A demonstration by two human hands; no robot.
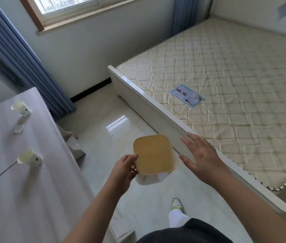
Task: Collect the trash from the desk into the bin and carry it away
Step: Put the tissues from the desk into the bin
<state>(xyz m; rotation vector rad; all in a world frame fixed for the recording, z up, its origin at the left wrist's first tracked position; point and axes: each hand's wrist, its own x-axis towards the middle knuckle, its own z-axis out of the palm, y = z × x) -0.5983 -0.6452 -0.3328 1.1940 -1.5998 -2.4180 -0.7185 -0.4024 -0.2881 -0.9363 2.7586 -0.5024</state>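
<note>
My left hand [127, 166] grips the near left rim of a small bin [154, 154] with a yellowish inside and a white outer wall, held above the floor. Just to the right of the bin my right hand [199, 152] hovers with fingers spread and nothing in it. On the pale desk [24, 190] at the left lie two paper cups on their sides, one far [20, 107] and one nearer [29, 157]. A small crumpled scrap of paper [18, 128] rests between them.
A bed with a bare quilted mattress [235, 93] and a white frame [156, 109] fills the right side. Glossy tiled floor [112, 123] runs between desk and bed. A cardboard box [75, 146] stands by the desk's side. Blue curtains [15, 58] hang at the left.
</note>
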